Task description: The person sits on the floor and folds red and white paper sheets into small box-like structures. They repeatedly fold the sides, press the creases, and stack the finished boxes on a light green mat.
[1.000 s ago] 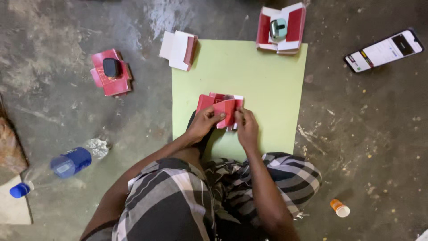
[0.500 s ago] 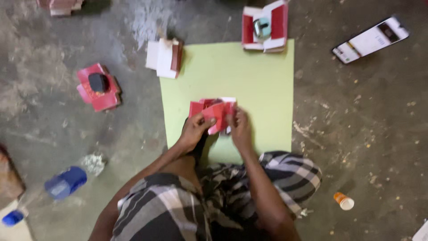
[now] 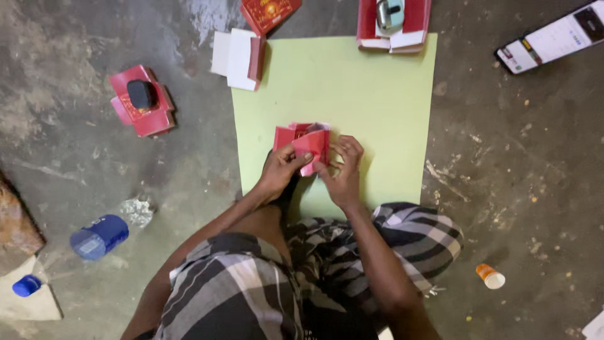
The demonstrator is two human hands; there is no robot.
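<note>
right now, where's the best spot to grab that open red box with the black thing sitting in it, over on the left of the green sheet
Probably by the two long outer edges of the red box, pinching from above across its narrower width. It lies flat on the concrete floor with flaps splayed open, and the black object sits loose in the middle, so a level lift seems safest. Avoid the flaps; they look likely to bend.

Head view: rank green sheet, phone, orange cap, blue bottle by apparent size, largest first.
1. green sheet
2. phone, partly cut off by the frame edge, so its rank over the bottle is unsure
3. blue bottle
4. orange cap

All lie on the floor, so nearness barely skews it.
</note>
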